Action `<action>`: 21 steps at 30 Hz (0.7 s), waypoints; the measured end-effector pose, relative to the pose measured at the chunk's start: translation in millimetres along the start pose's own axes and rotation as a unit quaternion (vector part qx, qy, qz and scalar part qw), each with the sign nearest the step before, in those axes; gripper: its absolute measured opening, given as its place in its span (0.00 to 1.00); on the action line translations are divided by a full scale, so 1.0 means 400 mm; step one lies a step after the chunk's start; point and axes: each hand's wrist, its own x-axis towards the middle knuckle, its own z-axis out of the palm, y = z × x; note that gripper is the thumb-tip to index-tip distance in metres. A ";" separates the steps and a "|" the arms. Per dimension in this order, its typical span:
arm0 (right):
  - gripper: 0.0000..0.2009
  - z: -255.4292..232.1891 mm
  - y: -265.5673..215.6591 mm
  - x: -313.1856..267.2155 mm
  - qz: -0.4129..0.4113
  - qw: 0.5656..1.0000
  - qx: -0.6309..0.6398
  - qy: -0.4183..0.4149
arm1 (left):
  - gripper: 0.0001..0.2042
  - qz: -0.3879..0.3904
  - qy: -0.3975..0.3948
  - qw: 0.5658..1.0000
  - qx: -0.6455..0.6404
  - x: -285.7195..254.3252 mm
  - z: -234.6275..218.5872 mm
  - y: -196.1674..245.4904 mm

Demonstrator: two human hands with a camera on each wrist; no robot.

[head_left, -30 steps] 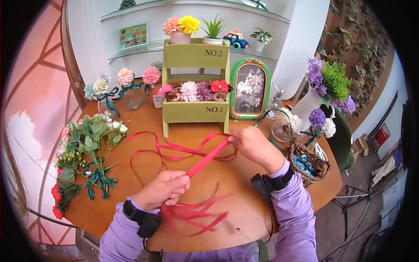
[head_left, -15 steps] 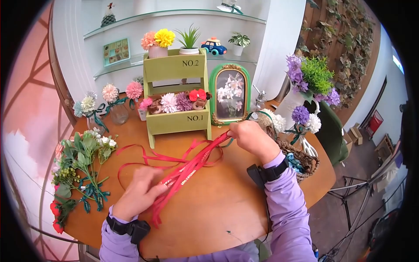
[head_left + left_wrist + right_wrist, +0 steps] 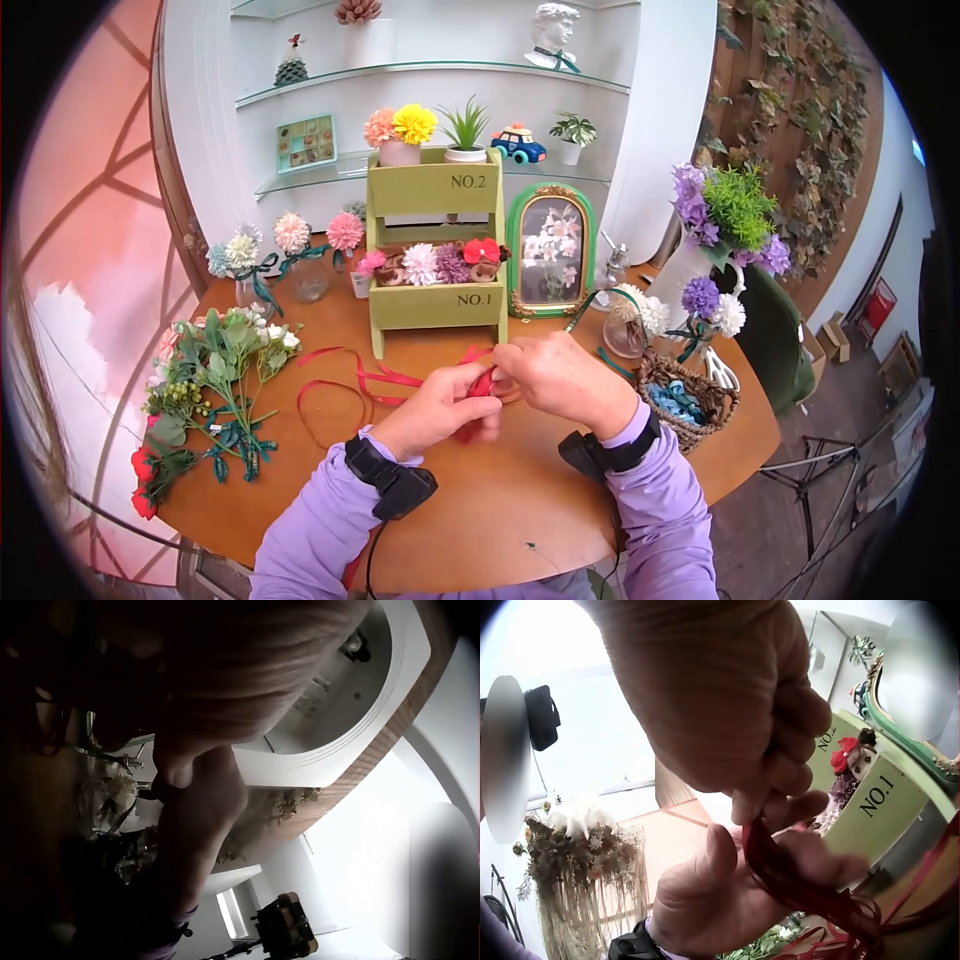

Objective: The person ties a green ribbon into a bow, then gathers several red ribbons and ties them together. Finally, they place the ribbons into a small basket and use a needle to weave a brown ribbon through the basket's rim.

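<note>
Red ribbon [image 3: 483,382] is bunched between the two hands above the table, with more loops [image 3: 335,395] lying to the left. My right hand [image 3: 565,375] pinches the bundle from above; in the right wrist view its curled fingers hold the gathered red ribbon [image 3: 780,874]. My left hand [image 3: 435,408] is right beside it, and in the right wrist view this hand [image 3: 712,900] is palm up behind the ribbon, fingers loosely bent around it. The left wrist view is dark, and the ribbon is hard to make out there.
A green two-tier stand [image 3: 437,308] and an oval frame [image 3: 550,250] stand at the back. Artificial flowers [image 3: 225,350] lie at the left. On the right are a woven basket [image 3: 690,430] and flowers in a glass vase [image 3: 625,335].
My left hand has slid up along the ribbon to meet my right hand. The stretched strands are now gathered between the hands. The head view has tilted upward.
</note>
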 end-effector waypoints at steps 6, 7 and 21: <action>0.07 0.073 0.095 -0.007 0.044 0.996 0.080 0.004 | 0.17 -0.175 0.188 0.965 -0.052 0.000 -0.021 -0.029; 0.08 0.088 0.091 -0.001 0.042 0.992 0.116 -0.007 | 0.17 -0.178 0.185 0.965 -0.051 0.005 -0.033 -0.044; 0.13 0.251 -0.015 0.019 0.127 0.957 0.261 0.024 | 0.20 0.023 0.301 0.931 -0.204 -0.002 -0.043 -0.016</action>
